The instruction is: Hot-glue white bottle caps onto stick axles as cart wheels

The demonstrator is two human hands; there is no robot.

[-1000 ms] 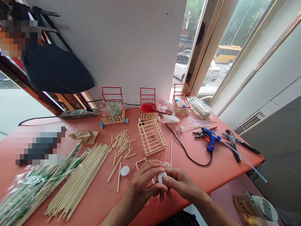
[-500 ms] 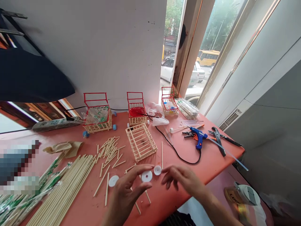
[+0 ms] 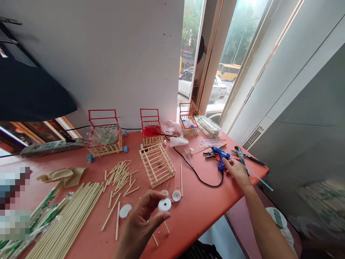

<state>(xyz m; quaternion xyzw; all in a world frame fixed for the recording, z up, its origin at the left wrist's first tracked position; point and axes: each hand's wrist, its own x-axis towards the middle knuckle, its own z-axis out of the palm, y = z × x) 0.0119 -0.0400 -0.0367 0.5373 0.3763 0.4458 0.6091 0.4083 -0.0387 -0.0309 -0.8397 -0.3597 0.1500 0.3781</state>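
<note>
Between the thumb and fingers of my left hand point(image 3: 144, 212) is a white bottle cap point(image 3: 164, 205) with a small hole in its middle. Just behind it a second white cap point(image 3: 165, 192) is partly hidden, and a third cap point(image 3: 176, 196) lies on the table to its right. Left of my hand rests another white disc-like cap point(image 3: 125, 211). My right hand point(image 3: 237, 172) is stretched out at the handle of a blue glue gun point(image 3: 221, 155), its fingertips at the handle's right side. The gun lies on the table with a clear glue stick point(image 3: 260, 178) sticking out behind.
A small wooden-stick crate point(image 3: 157, 165) lies mid-table. Behind stand little stick carts point(image 3: 105, 142) with red handles. Cut sticks point(image 3: 118, 176) and long sticks point(image 3: 64, 219) cover the left. Pliers point(image 3: 210, 155) lie near the gun, whose black cord point(image 3: 199, 174) loops across the table.
My right hand has moved right, from beside the loose cap to the glue gun. My left hand still holds its cap, now tipped differently. The view has shifted slightly right.
</note>
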